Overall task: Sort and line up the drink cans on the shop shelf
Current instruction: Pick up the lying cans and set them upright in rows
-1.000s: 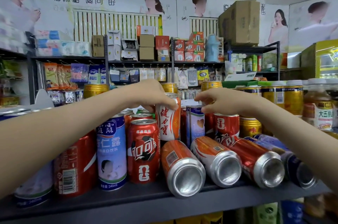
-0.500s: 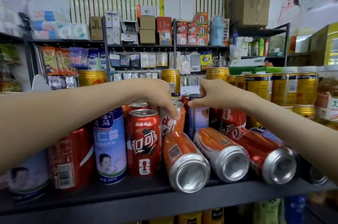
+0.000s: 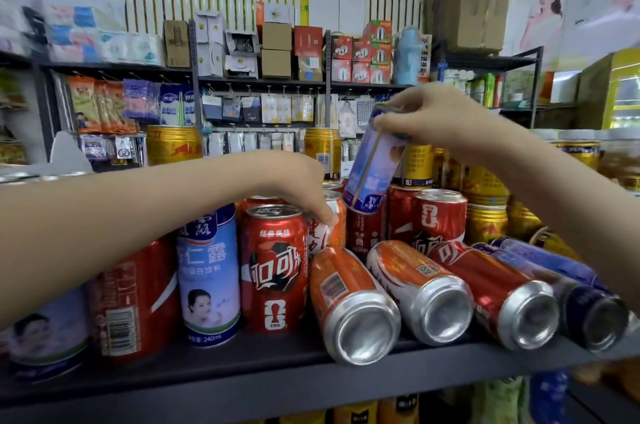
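Head view: right hand (image 3: 440,118) pinches a blue can (image 3: 375,167) by its top end; the can is lifted, tilted, bottom just above the upright red cans (image 3: 440,215).
Left hand (image 3: 301,188): fingers curl down over the top of an orange-and-white can (image 3: 329,226) standing mid-shelf.
Shelf (image 3: 207,385): several toppled cans (image 3: 349,299) lie on their sides at front right, bases outward.
Handling: probably full, so weighty. Thin walls dent; the glossy skin may slip. A top hold suits lifting, while a grasp round the middle looks steadier for placing.
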`<state>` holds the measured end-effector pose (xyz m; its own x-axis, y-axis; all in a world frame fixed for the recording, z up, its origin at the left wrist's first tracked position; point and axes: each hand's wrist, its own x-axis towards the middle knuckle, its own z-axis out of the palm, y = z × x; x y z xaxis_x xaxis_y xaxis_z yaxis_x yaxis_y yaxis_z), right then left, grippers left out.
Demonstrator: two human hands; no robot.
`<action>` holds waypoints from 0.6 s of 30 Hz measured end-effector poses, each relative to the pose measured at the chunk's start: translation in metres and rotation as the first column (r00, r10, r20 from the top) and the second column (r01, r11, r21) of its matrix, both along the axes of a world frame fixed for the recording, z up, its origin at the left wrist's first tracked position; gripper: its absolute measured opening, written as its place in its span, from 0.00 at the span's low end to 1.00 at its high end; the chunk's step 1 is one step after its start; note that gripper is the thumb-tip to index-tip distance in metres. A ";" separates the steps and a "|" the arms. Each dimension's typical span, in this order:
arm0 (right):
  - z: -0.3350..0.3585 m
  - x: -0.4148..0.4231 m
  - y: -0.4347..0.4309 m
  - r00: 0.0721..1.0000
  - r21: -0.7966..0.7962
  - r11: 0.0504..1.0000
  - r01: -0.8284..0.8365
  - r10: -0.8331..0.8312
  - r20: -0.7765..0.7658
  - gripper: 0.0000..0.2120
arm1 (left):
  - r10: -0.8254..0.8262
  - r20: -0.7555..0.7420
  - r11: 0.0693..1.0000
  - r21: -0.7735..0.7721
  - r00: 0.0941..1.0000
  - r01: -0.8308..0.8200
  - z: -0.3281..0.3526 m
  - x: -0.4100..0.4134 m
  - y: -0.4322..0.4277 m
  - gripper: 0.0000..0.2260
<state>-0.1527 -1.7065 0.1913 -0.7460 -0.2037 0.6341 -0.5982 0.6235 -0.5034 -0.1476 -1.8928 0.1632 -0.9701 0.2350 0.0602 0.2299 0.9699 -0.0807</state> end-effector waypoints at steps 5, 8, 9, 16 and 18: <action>0.014 0.014 0.009 0.993 -0.315 0.943 -0.110 0.119 0.009 0.10 | -0.076 0.005 0.965 0.252 0.997 0.073 0.008 0.006 -0.004 0.29; 0.011 0.016 0.010 0.977 -0.506 0.845 -0.172 0.213 0.024 0.06 | -0.170 -0.018 0.750 0.647 0.985 0.141 0.017 0.008 -0.002 0.23; 0.010 0.016 0.011 0.969 -0.568 0.803 -0.181 0.244 0.035 0.06 | -0.186 -0.029 0.611 0.780 0.982 0.139 0.021 0.008 -0.002 0.24; 0.000 0.015 0.014 0.860 -0.801 0.524 -0.289 0.509 0.022 0.05 | -0.239 -0.060 0.100 0.991 0.969 0.086 0.021 0.011 -0.011 0.14; -0.004 0.012 0.017 0.818 -0.799 0.511 -0.318 0.573 0.041 0.04 | -0.207 -0.106 -0.092 0.992 0.973 0.088 0.022 0.013 -0.011 0.11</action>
<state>-0.1411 -1.6899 0.1870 -0.8494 -0.1260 0.5125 -0.4464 -0.3465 -0.8250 -0.1350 -1.9034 0.1852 -0.9357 0.1205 0.3315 0.3267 -0.0584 0.9433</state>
